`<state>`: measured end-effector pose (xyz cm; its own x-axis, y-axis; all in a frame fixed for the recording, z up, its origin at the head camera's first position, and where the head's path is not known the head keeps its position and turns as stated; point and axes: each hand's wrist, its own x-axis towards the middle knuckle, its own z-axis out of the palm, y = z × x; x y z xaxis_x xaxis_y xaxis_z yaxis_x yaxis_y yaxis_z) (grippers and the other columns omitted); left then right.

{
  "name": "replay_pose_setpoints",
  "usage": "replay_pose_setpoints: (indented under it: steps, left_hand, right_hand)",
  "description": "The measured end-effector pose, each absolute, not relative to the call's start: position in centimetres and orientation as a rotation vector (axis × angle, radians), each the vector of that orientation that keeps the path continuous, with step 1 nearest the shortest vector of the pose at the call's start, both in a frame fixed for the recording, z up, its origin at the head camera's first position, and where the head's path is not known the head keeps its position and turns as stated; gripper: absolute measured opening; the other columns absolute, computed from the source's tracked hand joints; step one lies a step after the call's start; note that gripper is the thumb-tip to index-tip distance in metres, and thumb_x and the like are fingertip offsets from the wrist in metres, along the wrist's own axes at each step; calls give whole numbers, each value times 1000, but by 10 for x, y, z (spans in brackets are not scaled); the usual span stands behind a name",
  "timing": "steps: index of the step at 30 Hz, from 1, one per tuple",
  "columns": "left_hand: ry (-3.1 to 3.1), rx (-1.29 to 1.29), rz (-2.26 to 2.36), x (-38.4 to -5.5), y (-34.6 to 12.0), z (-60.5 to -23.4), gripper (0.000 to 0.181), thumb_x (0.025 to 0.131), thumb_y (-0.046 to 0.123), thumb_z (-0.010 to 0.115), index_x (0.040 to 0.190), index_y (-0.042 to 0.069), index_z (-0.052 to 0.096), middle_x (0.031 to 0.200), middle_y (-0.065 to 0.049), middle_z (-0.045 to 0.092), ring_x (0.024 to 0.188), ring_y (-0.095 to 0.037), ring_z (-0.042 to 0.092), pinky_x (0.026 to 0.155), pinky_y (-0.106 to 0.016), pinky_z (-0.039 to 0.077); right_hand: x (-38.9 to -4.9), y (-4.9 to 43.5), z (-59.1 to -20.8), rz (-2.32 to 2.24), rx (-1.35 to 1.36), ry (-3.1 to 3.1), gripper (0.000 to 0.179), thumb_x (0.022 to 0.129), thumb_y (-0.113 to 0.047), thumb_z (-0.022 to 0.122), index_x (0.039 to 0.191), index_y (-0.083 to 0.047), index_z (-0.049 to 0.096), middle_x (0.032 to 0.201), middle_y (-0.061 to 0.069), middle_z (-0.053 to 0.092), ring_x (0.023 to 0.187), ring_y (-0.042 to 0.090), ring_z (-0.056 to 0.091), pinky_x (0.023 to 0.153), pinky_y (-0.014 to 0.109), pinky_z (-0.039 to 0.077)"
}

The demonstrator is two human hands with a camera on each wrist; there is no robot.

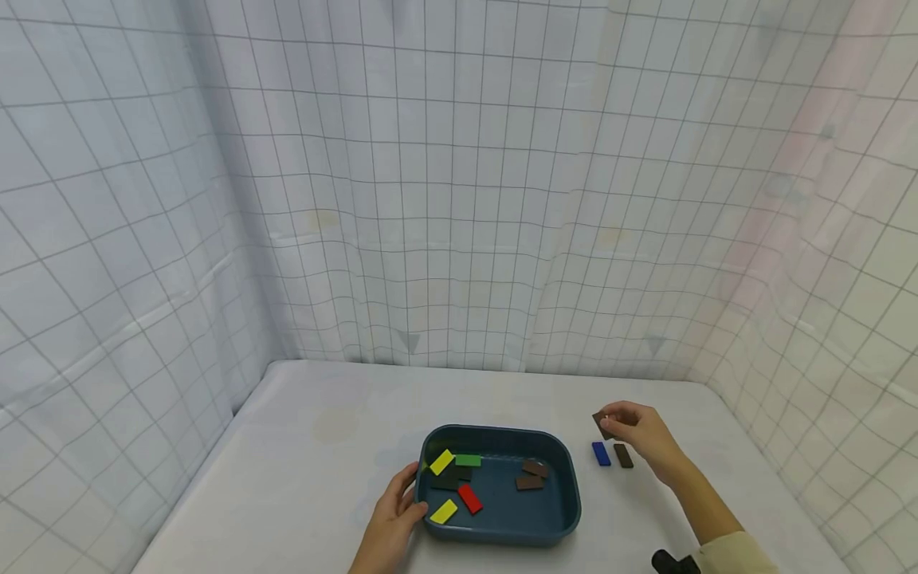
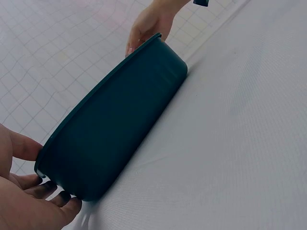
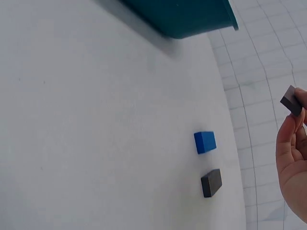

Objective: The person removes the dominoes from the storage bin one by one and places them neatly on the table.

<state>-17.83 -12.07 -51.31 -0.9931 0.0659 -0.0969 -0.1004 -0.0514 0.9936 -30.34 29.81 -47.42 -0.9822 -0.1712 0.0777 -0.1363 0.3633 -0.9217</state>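
My right hand (image 1: pixel 641 434) pinches a dark brown block (image 1: pixel 601 425) between thumb and fingertips, lifted above the table to the right of a dark teal plastic tub (image 1: pixel 495 532). In the right wrist view the same block (image 3: pixel 291 101) shows at the fingertips. Beneath that hand, a blue block (image 1: pixel 601 454) and another dark brown block (image 1: pixel 623 456) lie side by side on the table. My left hand (image 1: pixel 391 514) grips the tub's left end, thumb at the rim and fingers against the outer wall, as the left wrist view also shows.
Inside the tub lie yellow blocks (image 1: pixel 444 512), a green block (image 1: pixel 468 460), a red block (image 1: pixel 469 499), black blocks (image 1: pixel 445 481) and brown blocks (image 1: pixel 529 482). White cloth (image 1: pixel 301 446) covers the table. Grid-patterned curtains (image 1: pixel 459 199) hang behind and on both sides.
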Motion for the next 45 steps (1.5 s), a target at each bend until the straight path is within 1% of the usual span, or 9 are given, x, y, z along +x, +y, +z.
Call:
replay_pose_setpoints:
  steps: [6,12,15,23,28,33,37,40,45]
  left_hand:
    - [2097,-69,2190,-179,-120,-514,64,100,-6,51,158,-10,23,163,-35,17,147,-51,26,111,-52,42]
    - [2092,-70,2192,-179,-121,-514,64,101,-6,51,158,-9,23,163,-35,17,148,-51,25,112,-52,41]
    - [2087,-65,2195,-179,-121,-514,64,101,-6,51,158,-9,22,163,-35,17,148,-52,24,112,-53,40]
    - [2057,-100,2194,-179,-120,-513,63,101,-7,50,158,-10,22,163,-35,15,148,-53,22,113,-60,35]
    - [2066,-106,2181,-181,-121,-514,63,102,-7,50,158,-8,23,164,-35,16,148,-52,22,113,-59,35]
    - [2057,-79,2182,-181,-121,-514,63,102,-7,49,159,-8,21,164,-34,14,149,-52,21,113,-60,35]
    - [2051,-54,2184,-181,-122,-514,63,102,-6,48,158,-9,20,164,-35,13,149,-52,21,114,-60,34]
    - [2051,-56,2181,-181,-122,-514,63,102,-6,48,159,-9,20,164,-35,13,149,-52,20,114,-60,34]
    - [2041,-54,2187,-181,-122,-513,63,102,-7,48,158,-10,19,164,-35,13,149,-52,20,114,-60,33]
  right_hand:
    - [-304,326,-483,-1769,-215,2552,38,101,-15,69,128,11,62,112,14,66,97,16,65,89,27,57]
    - [-302,346,-494,-1741,-115,2572,39,101,-12,68,128,15,60,117,16,67,97,12,65,85,23,57]
    - [-300,353,-501,-1711,-56,2582,38,100,-10,69,126,16,61,115,15,69,94,12,65,83,24,58]
    - [-300,370,-515,-1599,83,2658,35,97,-11,73,121,14,66,104,7,71,90,14,64,75,24,58]
    - [-301,373,-520,-1550,136,2677,37,95,-13,75,120,13,67,100,6,70,88,15,63,72,24,57]
    - [-302,372,-522,-1342,133,2791,35,96,-20,75,116,8,70,99,6,69,89,20,62,71,28,55]
    - [-302,368,-520,-1082,47,2940,32,97,-23,73,111,6,71,99,8,70,93,27,64,77,41,56]
    - [-301,364,-518,-984,0,3001,31,97,-21,72,108,8,70,97,11,71,93,33,65,79,51,56]
    - [-301,362,-521,-970,38,3023,27,96,-19,71,106,7,70,96,11,70,92,33,65,79,52,56]
